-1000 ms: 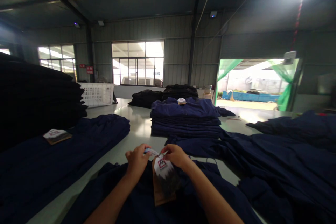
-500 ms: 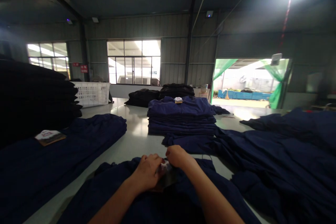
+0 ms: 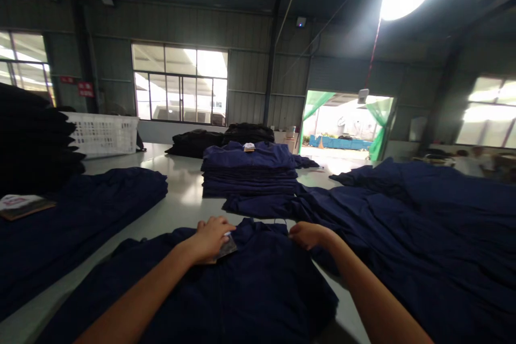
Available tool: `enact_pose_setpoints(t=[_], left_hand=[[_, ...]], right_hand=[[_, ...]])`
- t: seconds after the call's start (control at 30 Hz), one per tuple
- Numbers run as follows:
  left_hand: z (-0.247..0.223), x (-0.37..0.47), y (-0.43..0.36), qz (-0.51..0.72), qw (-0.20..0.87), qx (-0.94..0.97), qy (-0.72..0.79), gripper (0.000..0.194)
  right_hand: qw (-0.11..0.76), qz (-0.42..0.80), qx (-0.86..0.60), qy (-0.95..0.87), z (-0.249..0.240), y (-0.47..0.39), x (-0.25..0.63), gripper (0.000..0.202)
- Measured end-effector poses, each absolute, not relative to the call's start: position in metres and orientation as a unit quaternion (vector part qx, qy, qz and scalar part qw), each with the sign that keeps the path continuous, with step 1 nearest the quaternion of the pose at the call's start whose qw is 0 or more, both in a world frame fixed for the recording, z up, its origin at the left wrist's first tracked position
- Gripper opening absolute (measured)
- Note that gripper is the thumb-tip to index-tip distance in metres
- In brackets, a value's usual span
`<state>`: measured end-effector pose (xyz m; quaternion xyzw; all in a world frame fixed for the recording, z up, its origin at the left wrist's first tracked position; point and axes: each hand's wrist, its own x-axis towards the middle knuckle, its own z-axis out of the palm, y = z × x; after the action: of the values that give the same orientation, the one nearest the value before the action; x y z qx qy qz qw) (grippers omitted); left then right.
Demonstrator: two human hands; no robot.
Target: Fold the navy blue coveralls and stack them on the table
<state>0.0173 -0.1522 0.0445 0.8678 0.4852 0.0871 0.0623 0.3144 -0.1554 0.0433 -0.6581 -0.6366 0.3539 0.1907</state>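
Note:
A dark navy garment [image 3: 258, 290] lies spread in front of me, its collar end away from me. My left hand [image 3: 213, 239] is on its upper left part, fingers curled over a hang tag [image 3: 228, 248]. The tag's lower part shows beneath the hand. My right hand [image 3: 309, 235] pinches the navy cloth at the garment's upper right edge. A thin loop of cord [image 3: 280, 221] stands up near the collar, between the hands.
A folded navy stack [image 3: 250, 180] with a tag on top sits beyond the garment. Loose navy garments [image 3: 403, 226] cover the right side. At left are a folded navy garment [image 3: 116, 193], a black pile [image 3: 32, 140] and a white plastic basket [image 3: 102, 134] on the pale table [image 3: 185, 183].
My hands were close together at the tag near the collar; now they are apart, the left with the tag to the left, the right at the garment's right edge. The view has turned right.

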Motion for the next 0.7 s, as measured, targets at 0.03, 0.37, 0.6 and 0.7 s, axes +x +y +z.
enact_pose_setpoints(t=[0.03,0.37,0.6,0.7], left_hand=[[0.049,0.030,-0.151,0.089,0.062,0.880,0.462,0.040],[0.037,0.158,-0.123,0.089,0.038,0.915,0.392,0.034],[0.017,0.156,-0.117,0.233,0.004,0.862,0.451,0.025],[0.006,0.155,-0.113,0.348,0.007,0.823,0.448,0.026]], right_hand=[[0.171,0.365,-0.652,-0.642,0.042,-0.159,0.317,0.015],[0.094,0.305,-0.584,-0.746,0.042,-0.174,0.332,0.029],[0.131,0.260,-0.617,-0.731,0.036,-0.165,0.336,0.019],[0.214,0.248,-0.599,-0.731,0.029,-0.162,0.339,0.013]])
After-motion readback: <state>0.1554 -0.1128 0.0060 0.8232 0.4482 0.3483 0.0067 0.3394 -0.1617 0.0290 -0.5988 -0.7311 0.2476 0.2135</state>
